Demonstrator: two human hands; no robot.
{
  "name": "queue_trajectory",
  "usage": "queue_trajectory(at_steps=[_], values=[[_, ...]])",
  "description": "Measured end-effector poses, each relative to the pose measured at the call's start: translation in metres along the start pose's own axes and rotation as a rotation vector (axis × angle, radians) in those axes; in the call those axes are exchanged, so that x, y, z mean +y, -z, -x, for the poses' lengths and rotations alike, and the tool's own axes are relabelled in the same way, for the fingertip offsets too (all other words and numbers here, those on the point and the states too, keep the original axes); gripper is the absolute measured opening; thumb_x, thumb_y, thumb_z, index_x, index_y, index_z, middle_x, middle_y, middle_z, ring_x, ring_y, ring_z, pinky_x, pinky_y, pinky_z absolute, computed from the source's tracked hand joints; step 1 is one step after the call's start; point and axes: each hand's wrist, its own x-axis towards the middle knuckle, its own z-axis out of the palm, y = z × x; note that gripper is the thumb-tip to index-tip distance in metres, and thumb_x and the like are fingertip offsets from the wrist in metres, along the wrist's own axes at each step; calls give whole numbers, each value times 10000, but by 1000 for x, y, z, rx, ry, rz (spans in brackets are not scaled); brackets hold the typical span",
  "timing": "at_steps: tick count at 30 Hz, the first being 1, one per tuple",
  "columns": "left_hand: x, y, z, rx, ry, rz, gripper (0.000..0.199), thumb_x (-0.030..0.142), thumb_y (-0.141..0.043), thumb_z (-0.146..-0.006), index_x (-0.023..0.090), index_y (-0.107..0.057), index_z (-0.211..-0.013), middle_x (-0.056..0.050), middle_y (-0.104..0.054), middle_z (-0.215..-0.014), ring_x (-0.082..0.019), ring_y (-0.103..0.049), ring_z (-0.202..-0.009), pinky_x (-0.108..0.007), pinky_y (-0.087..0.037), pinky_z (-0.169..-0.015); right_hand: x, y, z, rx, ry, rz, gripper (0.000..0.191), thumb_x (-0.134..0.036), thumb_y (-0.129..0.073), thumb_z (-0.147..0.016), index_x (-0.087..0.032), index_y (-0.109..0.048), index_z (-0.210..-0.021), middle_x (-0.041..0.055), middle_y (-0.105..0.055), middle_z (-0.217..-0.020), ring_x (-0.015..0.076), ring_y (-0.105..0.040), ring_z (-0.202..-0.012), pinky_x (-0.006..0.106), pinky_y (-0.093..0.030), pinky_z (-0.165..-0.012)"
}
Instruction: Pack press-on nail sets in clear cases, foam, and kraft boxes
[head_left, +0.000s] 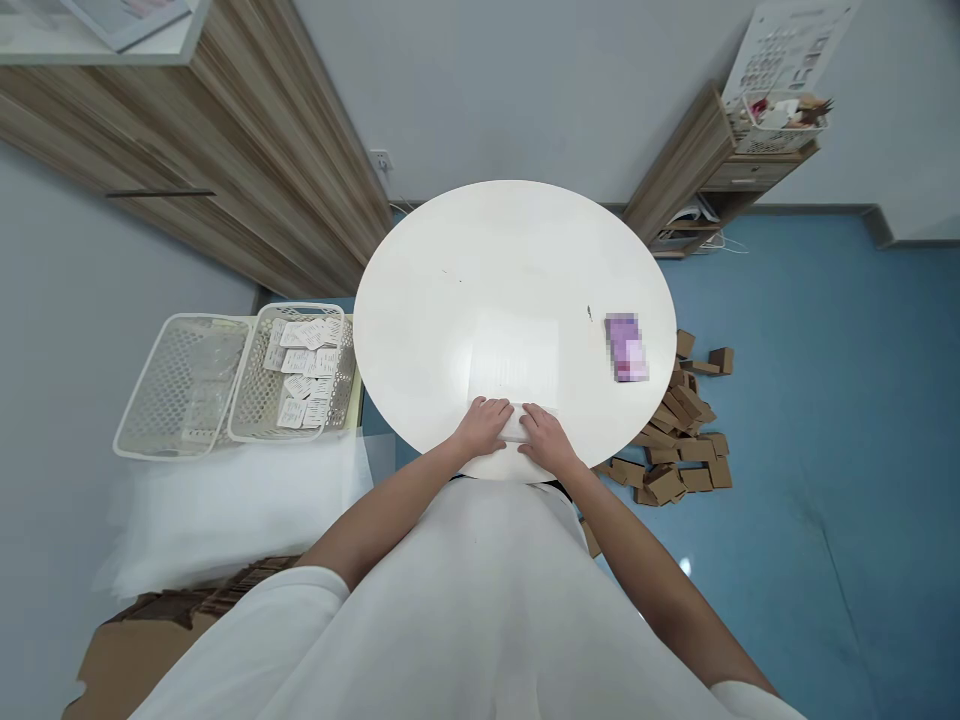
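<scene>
At the near edge of the white round table, my left hand (484,426) and my right hand (546,438) grip the two ends of a small flat white bundle (514,424). Their fingers curl over its top, and the bundle's ends are hidden under them. A thin, pale wrapping sheet (514,360) lies flat on the table, running from the bundle away from me. What the bundle holds inside cannot be seen.
On the table (495,240) lies a blurred purple item (627,347). To the left, a white basket (244,400) holds printed white packets, beside another basket (142,400) with clear bags. A white sheet stack (247,500) is nearer. Small brown boxes (686,430) cover the floor at right.
</scene>
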Motion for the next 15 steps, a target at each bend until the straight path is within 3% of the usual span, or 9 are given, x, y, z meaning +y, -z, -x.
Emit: queue_trajectory(at_steps=[6,11,15], values=[[3,1,8,-26,-24,10,439,320,-594,-628,198,-471,-1031,-90,-539,-1048,-259,-505,-965,-378,-304,-850,-13,-5,11,39,-49,-40,330,-211,-595,-685,-160,-484,-992,151,-465,-1229,269,-422,-1154,407,-388,-904],[7,2,25,-85,-38,77,387,398,-559,-635,206,-534,-969,-64,-595,-935,-250,-546,-880,-352,-355,-774,-23,1,27,-51,-93,-180,347,-317,-569,-719,-190,-481,-1029,78,-591,-1020,203,-562,-921,311,-444,-748],[7,3,28,-81,-12,136,301,396,-486,-711,231,-573,-947,-38,-624,-901,-238,-557,-879,-343,-368,-766,-22,12,25,-98,-133,-245,302,-361,-544,-756,-210,-500,-1015,61,-615,-994,192,-579,-889,285,-432,-702]])
